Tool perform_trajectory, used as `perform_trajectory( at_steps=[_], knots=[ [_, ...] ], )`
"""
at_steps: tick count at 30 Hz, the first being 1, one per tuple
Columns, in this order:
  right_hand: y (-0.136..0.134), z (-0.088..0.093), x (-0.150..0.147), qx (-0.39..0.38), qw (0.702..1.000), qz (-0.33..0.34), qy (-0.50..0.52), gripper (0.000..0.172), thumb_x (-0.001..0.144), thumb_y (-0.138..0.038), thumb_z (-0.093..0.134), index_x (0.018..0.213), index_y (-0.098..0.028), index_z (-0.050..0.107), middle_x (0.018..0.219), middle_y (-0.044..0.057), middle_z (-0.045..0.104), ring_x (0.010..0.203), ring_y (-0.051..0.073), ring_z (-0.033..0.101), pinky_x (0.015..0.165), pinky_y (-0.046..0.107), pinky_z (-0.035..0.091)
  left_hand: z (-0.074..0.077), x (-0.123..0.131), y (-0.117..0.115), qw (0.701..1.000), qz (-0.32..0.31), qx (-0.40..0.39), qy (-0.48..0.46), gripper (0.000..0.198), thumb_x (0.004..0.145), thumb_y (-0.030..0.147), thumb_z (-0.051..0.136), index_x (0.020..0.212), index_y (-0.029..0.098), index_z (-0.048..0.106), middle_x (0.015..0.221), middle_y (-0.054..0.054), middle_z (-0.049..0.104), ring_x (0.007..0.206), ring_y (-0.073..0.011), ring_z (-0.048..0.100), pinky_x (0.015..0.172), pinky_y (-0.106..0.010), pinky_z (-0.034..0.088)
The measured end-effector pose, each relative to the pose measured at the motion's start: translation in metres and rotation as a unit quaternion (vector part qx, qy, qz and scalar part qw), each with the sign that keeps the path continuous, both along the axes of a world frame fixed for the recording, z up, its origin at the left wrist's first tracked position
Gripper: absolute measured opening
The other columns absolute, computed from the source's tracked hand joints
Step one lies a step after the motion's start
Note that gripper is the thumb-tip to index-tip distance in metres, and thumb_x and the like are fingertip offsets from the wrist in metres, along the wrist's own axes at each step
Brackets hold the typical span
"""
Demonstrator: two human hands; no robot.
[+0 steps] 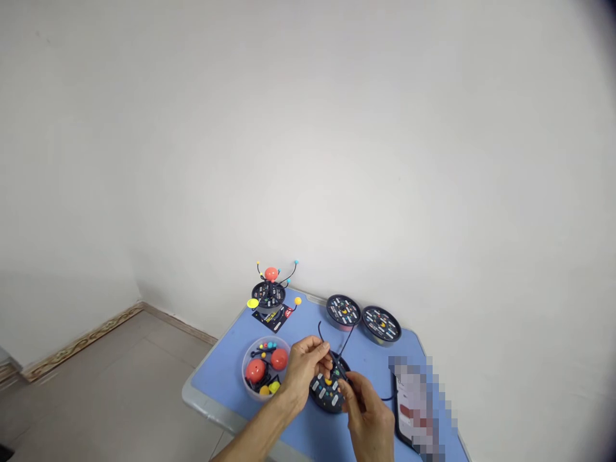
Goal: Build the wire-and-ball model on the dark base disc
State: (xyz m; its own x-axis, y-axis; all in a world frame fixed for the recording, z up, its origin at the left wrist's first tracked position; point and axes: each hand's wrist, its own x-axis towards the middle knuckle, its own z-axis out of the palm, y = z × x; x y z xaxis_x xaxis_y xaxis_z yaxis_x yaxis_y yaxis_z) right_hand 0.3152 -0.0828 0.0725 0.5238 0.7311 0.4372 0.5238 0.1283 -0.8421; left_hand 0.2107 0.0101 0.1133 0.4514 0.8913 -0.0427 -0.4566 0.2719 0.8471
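Note:
Both hands work over a round black base printed with small planet pictures and labels. My left hand pinches a thin black curved rod between thumb and fingers. In my right hand the fingers are closed on a black rod piece, which meets the other rods between the hands. Another thin rod sticks up behind, and one reaches out to the right. My fingers hide where the rods join. Close to my left hand stands a clear round tub with red balls, small coloured balls and black rods.
An assembled solar system model stands at the back left of the blue table, on a dark printed card. Two more round bases sit along the back. A phone, partly blurred, lies on the right.

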Motion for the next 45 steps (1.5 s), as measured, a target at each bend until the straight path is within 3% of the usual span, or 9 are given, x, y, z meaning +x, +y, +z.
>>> perform_trajectory(
  at_steps=[4,9,15,21,26,29,33,39,45],
  knots=[
    [0.002,0.002,0.0,0.028,0.997,-0.013,-0.075,0.032,0.088,-0.048,0.056,0.082,-0.018,0.068,0.064,0.003,0.07,0.05,0.015,0.061,0.051,0.023,0.048,0.0,0.0,0.001,1.0,0.001,-0.025,-0.013,0.038,0.055,0.044,0.085,0.058,0.014,0.061,0.054,-0.001,0.061,0.048,-0.0113,0.056,0.045,-0.022,0.045],
    [0.004,0.001,-0.006,0.068,0.993,-0.042,-0.086,0.036,0.09,-0.05,0.052,0.082,-0.018,0.067,0.062,0.002,0.067,0.048,0.014,0.059,0.05,0.022,0.047,0.002,0.002,0.0,0.999,-0.015,-0.038,-0.011,0.041,0.05,0.044,0.088,0.058,0.012,0.063,0.054,-0.003,0.063,0.048,-0.0124,0.058,0.046,-0.022,0.049],
    [0.005,-0.005,-0.017,0.1,0.988,-0.101,-0.057,0.047,0.089,-0.06,0.05,0.078,-0.018,0.067,0.059,0.001,0.065,0.047,0.014,0.058,0.053,0.023,0.046,0.004,0.003,-0.002,0.999,0.01,-0.038,0.015,0.058,0.047,0.064,0.084,0.068,0.013,0.065,0.051,0.0,0.061,0.045,-0.0141,0.058,0.04,-0.024,0.049],
    [0.003,-0.009,-0.015,0.071,0.991,-0.097,-0.057,0.049,0.088,-0.062,0.048,0.079,-0.019,0.067,0.06,0.003,0.067,0.049,0.016,0.06,0.055,0.026,0.048,-0.004,0.006,-0.003,0.999,0.041,-0.019,0.015,0.056,0.047,0.064,0.083,0.06,0.013,0.064,0.047,0.0,0.06,0.043,-0.0136,0.057,0.041,-0.025,0.05],
    [0.014,0.005,-0.005,0.003,0.997,-0.023,-0.071,0.05,0.089,-0.063,0.045,0.079,-0.019,0.068,0.054,0.002,0.064,0.044,0.017,0.057,0.046,0.026,0.044,-0.005,0.01,0.005,0.997,0.063,-0.035,0.012,0.057,0.049,0.065,0.082,0.064,0.013,0.064,0.049,0.001,0.058,0.044,-0.011,0.056,0.043,-0.022,0.05],
    [0.022,0.011,-0.001,0.022,0.993,-0.047,-0.102,0.053,0.089,-0.064,0.041,0.078,-0.019,0.068,0.059,0.004,0.068,0.048,0.018,0.06,0.05,0.027,0.046,-0.006,0.013,0.01,0.997,0.068,-0.036,0.007,0.055,0.05,0.062,0.084,0.065,0.013,0.063,0.052,0.001,0.059,0.046,-0.0111,0.057,0.042,-0.021,0.049],
    [0.03,0.006,0.002,0.026,0.988,-0.064,-0.137,0.055,0.091,-0.064,0.038,0.081,-0.019,0.07,0.068,0.006,0.07,0.055,0.019,0.064,0.054,0.028,0.048,-0.011,0.017,0.014,0.996,0.083,-0.043,0.002,0.052,0.043,0.054,0.089,0.061,0.014,0.06,0.051,0.002,0.058,0.045,-0.0112,0.057,0.043,-0.022,0.049],
    [0.038,-0.006,0.005,0.042,0.99,-0.052,-0.124,0.057,0.089,-0.066,0.04,0.086,-0.017,0.071,0.072,0.009,0.07,0.062,0.022,0.066,0.058,0.031,0.051,-0.022,0.019,0.017,0.991,0.121,-0.053,-0.004,0.048,0.046,0.052,0.088,0.06,0.015,0.06,0.048,0.003,0.057,0.045,-0.0112,0.057,0.045,-0.023,0.05],
    [0.043,-0.003,0.005,0.044,0.99,-0.038,-0.125,0.057,0.091,-0.065,0.038,0.083,-0.018,0.07,0.07,0.009,0.068,0.061,0.021,0.065,0.058,0.031,0.051,-0.025,0.02,0.022,0.989,0.139,-0.058,-0.003,0.046,0.045,0.049,0.088,0.058,0.015,0.06,0.046,0.003,0.057,0.043,-0.0115,0.055,0.044,-0.023,0.05]
  ],
)
